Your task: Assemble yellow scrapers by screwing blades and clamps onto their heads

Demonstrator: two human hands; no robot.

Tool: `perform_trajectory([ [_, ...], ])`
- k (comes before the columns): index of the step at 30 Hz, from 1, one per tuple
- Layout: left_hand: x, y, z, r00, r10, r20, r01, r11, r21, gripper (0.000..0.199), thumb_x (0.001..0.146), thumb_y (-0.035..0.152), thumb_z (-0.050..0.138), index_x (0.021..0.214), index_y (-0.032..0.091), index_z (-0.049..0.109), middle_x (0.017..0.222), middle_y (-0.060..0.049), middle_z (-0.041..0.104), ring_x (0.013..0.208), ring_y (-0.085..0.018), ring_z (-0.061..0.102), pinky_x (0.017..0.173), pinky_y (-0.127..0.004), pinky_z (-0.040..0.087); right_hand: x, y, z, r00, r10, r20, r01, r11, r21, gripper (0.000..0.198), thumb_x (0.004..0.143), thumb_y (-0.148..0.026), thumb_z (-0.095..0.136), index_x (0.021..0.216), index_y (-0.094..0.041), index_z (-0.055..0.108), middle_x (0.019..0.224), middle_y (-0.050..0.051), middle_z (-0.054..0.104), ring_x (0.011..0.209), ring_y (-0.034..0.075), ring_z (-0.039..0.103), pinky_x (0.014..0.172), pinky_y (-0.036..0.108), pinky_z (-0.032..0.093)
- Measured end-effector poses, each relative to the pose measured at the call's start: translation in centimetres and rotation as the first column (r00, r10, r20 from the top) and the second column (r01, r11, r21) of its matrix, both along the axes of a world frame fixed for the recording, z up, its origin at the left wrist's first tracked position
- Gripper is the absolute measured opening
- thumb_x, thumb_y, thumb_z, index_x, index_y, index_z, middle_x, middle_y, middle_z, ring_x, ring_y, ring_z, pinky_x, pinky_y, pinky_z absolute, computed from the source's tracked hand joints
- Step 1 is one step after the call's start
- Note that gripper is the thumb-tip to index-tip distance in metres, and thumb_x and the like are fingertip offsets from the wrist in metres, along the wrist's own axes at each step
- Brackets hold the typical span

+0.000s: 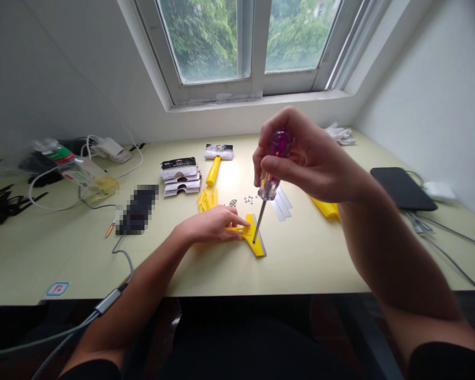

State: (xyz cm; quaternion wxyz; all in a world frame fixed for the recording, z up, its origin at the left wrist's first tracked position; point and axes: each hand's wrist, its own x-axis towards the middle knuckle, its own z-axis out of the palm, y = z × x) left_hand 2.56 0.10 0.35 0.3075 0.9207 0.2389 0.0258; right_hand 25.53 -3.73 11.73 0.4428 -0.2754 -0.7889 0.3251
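Note:
My right hand (301, 153) is wrapped round the clear purple handle of a screwdriver (269, 184). The screwdriver's shaft slants down, and its tip meets a screw spot on the head of a yellow scraper (257, 244). A grey blade runs along the scraper's outer edge. My left hand (217, 224) grips the scraper's handle and holds it on the table, with the index finger lying toward the head. Small nuts (249, 199) and screws (233, 202) lie just beyond that hand. Several loose blades (281, 203) lie behind the screwdriver.
Yellow scraper parts (208, 199) and a yellow handle (212, 171) lie beyond my left hand, near stacked packaging cards (180, 177). Another yellow piece (325, 208) is partly behind my right arm. A black tablet-like object (402, 188) and cables are at right; a pixelated dark object (138, 210) is at left.

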Motion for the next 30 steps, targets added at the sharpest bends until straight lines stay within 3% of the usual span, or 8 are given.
perform_trajectory([
  [11, 0.06, 0.32, -0.21, 1.000, -0.013, 0.000, 0.013, 1.000, 0.002, 0.036, 0.084, 0.031, 0.071, 0.120, 0.028, 0.071, 0.085, -0.003, 0.063, 0.075, -0.015, 0.057, 0.069, -0.024, 0.042, -0.31, 0.47, -0.48, 0.999, -0.006, 0.038, 0.007, 1.000, -0.023, 0.025, 0.083, -0.028, 0.069, 0.105, -0.026, 0.057, 0.078, -0.001, 0.062, 0.068, 0.016, 0.063, 0.059, 0.031, 0.052],
  [30, 0.11, 0.29, 0.01, 0.998, 0.003, -0.061, -0.004, 1.000, -0.018, 0.040, 0.085, 0.035, 0.070, 0.124, 0.027, 0.068, 0.088, -0.004, 0.064, 0.075, -0.014, 0.055, 0.072, -0.025, 0.040, -0.24, 0.24, -0.16, 0.999, 0.009, 0.049, -0.010, 1.000, 0.014, 0.021, 0.088, -0.028, 0.064, 0.103, -0.026, 0.050, 0.080, -0.001, 0.062, 0.068, 0.016, 0.064, 0.058, 0.031, 0.055],
])
